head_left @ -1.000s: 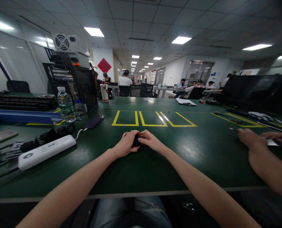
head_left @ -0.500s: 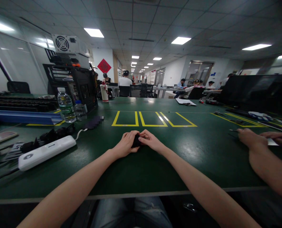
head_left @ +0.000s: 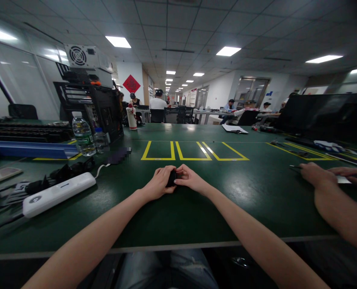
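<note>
Beyond my green desk [head_left: 178, 220] I see black chairs [head_left: 157, 116] and white walls [head_left: 222, 89]; above it, glowing ceiling lights [head_left: 228, 51].

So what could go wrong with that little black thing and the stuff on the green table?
The small black object between the bare left hand and bare right hand might slip if held too loosely. The clear plastic bottle with the green label could tip if bumped; any liquid inside might reach the long white plastic power strip nearby.

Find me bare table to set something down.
Free patches: between your right hand and the co-worker's hand; between your left hand and the white power strip. Crowded: the left side, with bottles, cables and computer case.
</note>
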Motion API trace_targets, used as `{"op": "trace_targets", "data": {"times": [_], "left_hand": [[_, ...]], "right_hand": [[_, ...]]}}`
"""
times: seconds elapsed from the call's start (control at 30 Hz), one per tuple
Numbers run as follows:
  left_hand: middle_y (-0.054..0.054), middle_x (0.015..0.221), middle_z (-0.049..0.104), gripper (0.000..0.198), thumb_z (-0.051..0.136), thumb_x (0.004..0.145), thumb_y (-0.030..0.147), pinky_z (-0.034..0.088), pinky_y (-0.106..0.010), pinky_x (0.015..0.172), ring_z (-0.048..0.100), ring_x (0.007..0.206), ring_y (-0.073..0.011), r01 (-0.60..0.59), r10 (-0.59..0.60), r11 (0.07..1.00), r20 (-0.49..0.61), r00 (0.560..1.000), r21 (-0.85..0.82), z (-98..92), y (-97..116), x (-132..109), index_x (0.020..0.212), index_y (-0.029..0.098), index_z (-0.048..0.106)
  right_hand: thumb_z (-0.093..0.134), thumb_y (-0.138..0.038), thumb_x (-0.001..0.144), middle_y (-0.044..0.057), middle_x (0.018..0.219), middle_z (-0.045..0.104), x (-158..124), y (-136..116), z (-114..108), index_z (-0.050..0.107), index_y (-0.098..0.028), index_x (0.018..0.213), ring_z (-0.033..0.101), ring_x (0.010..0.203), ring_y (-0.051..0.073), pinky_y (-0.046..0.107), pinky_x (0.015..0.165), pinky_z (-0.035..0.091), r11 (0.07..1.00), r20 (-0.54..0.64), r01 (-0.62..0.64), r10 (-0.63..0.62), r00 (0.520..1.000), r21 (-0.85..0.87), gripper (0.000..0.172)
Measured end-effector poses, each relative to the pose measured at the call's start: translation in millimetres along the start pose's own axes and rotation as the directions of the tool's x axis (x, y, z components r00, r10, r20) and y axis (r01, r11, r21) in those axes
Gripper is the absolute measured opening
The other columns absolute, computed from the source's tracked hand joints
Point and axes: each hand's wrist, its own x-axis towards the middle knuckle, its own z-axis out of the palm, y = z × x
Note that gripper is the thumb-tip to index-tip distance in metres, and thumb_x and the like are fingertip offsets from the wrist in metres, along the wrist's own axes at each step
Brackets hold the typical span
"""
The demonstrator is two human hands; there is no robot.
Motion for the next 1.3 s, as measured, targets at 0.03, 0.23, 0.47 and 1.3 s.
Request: {"op": "trace_targets", "data": {"times": [0.03, 0.23, 0.47, 1.3], "left_hand": [[-0.008, 0.111, 0.043, 0.055, 0.056, 0.07, 0.026, 0.028, -0.041, 0.092, 0.042, 0.104, -0.0224, 0.002, -0.002, 1.0, -0.002, 1.0, 0.001, 0.2, 0, 0, 0.116, 0.02, 0.028], [-0.008, 0.113, 0.042, 0.057, 0.056, 0.069, 0.027, 0.027, -0.042, 0.092, 0.041, 0.105, -0.0227, 0.003, -0.003, 1.0, -0.001, 1.0, 0.005, 0.8, -1, 0, 0.118, 0.02, 0.026], [-0.009, 0.111, 0.043, 0.058, 0.057, 0.068, 0.025, 0.028, -0.041, 0.091, 0.042, 0.104, -0.0229, 0.01, -0.009, 1.0, -0.023, 1.0, 0.02, 3.7, -2, 0, 0.117, 0.018, 0.027], [-0.007, 0.111, 0.043, 0.056, 0.056, 0.069, 0.026, 0.027, -0.042, 0.092, 0.043, 0.104, -0.0228, 0.016, -0.016, 1.0, -0.009, 1.0, 0.003, 2.3, -1, 0, 0.116, 0.021, 0.027]], "right_hand": [[0.066, -0.025, 0.061, 0.001, 0.091, 0.053, 0, 0, 0, 0.046, -0.019, 0.089, 0.051, 0.093, 0.016, 0.036, 0.082, 0.042, 1.0, 0.004, -0.001, 0.001, 1.0, 0.003, 0.035], [0.058, -0.036, 0.068, 0.001, 0.086, 0.054, 1, 5, 2, 0.048, -0.02, 0.087, 0.052, 0.088, 0.016, 0.036, 0.078, 0.043, 0.999, -0.081, -0.03, 0.027, 0.996, -0.041, 0.026], [0.06, -0.035, 0.066, 0.004, 0.094, 0.054, 5, 11, 1, 0.049, -0.018, 0.091, 0.053, 0.087, 0.016, 0.036, 0.079, 0.043, 0.995, -0.098, -0.092, 0.088, 0.991, -0.028, 0.032], [0.067, -0.027, 0.06, 0.001, 0.09, 0.053, 0, 2, 0, 0.045, -0.019, 0.09, 0.052, 0.09, 0.015, 0.035, 0.081, 0.042, 1.0, 0.001, -0.026, 0.026, 1.0, -0.003, 0.038]]}}
